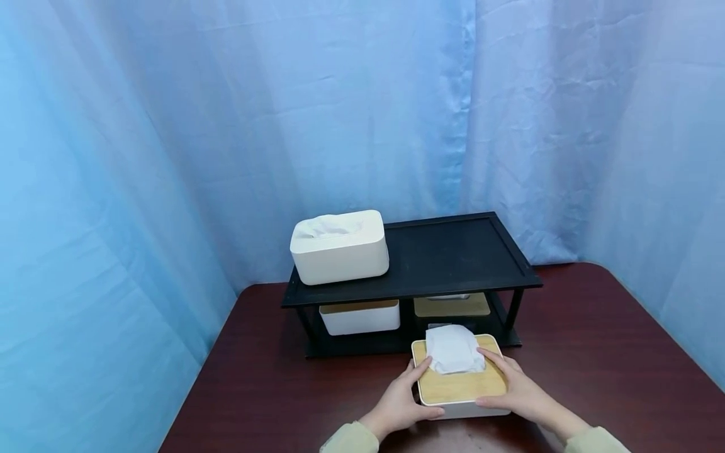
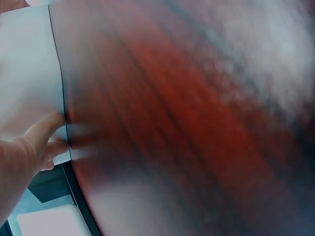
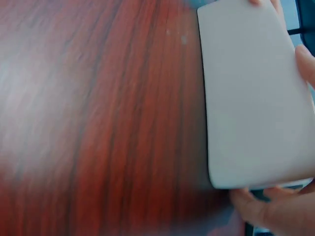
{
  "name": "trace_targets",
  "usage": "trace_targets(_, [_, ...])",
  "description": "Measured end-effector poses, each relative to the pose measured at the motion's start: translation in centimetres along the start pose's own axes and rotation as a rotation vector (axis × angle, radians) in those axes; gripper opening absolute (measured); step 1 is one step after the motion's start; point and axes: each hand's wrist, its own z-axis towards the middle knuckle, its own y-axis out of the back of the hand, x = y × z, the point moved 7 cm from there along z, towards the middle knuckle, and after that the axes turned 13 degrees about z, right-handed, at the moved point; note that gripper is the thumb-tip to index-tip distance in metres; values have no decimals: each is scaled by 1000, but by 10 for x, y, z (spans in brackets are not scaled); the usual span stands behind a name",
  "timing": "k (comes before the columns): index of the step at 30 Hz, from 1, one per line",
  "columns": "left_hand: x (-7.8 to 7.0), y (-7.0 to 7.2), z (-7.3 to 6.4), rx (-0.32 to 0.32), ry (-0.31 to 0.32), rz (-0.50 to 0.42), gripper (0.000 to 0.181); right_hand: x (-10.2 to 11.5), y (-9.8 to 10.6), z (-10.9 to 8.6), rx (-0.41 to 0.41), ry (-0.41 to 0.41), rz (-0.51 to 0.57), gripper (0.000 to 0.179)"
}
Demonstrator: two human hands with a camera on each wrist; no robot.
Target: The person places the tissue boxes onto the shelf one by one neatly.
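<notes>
A white tissue box (image 1: 472,411) with a light wooden lid rests at the front of the table, a white tissue (image 1: 453,349) bunched on its top. My left hand (image 1: 398,401) grips the box's left end, its thumb at the front side and fingers along the lid's edge. At the opposite end my right hand (image 1: 517,391) holds it, thumb over the near corner and a finger reaching to the tissue. In the left wrist view the left hand (image 2: 29,152) lies against the white side. The right wrist view shows the plain white front (image 3: 256,98) with right-hand fingers (image 3: 261,209) at its end.
Behind the box stands a low black two-tier rack (image 1: 453,255). An all-white tissue box (image 1: 342,261) sits at the left of its top tier. Underneath are a white box (image 1: 359,319) and a wooden-lidded one (image 1: 452,307). Blue curtains (image 1: 340,113) hang behind the dark red table (image 1: 255,390).
</notes>
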Motion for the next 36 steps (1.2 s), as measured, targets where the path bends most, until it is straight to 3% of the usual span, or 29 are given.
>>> trace_targets(5, [3, -1, 2, 21, 7, -58, 86, -9, 11, -3, 13, -6, 27, 89])
trace_targets(11, [8, -3, 1, 78, 43, -264, 83, -13, 16, -1, 37, 23, 99, 87])
trace_targets(14, [10, -3, 0, 98, 54, -325, 81, -13, 18, 0, 41, 35, 134, 88])
trace_targets(24, [13, 0, -3, 89, 42, -350, 79, -12, 17, 2, 33, 71, 195, 86])
trace_targets(31, [11, 2, -9, 85, 59, -338, 77, -9, 13, -3, 15, 32, 159, 87])
trace_targets(36, [5, 11, -12, 72, 22, -345, 76, 1, 14, -7, 0, 54, 150, 86])
